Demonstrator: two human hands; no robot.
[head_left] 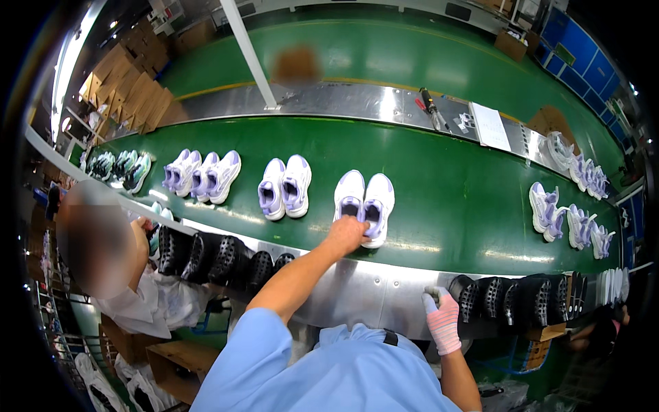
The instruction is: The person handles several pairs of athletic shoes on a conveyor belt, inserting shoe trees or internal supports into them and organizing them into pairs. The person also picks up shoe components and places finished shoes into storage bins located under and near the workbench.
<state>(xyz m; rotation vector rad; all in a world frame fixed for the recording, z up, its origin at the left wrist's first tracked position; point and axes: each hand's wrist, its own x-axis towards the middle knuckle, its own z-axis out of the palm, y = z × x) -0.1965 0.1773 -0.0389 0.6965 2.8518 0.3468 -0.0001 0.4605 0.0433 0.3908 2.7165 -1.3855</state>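
A pair of white and lavender sneakers point(379, 199) sits on the green conveyor belt in front of me, toes pointing away. My left hand point(349, 235), bare, is closed at their heel collars, where the two shoes meet. The fingers partly cover the openings. My right hand point(441, 317) wears a pink-striped glove with grey fingertips. It hangs over the metal ledge point(384, 292), apart from the sneakers, with its fingers curled in. Whatever may be inside them is hidden. Black shoe forms point(469, 298) stand close to its right.
Further left on the belt point(453, 199) are another sneaker pair point(285, 185), more lavender pairs point(202, 175) and mint-and-black shoes point(123, 168). Several sneakers point(549, 213) lie right. A screwdriver-like tool point(429, 103) and papers point(489, 127) rest on the far ledge. A co-worker point(134, 261) is at left.
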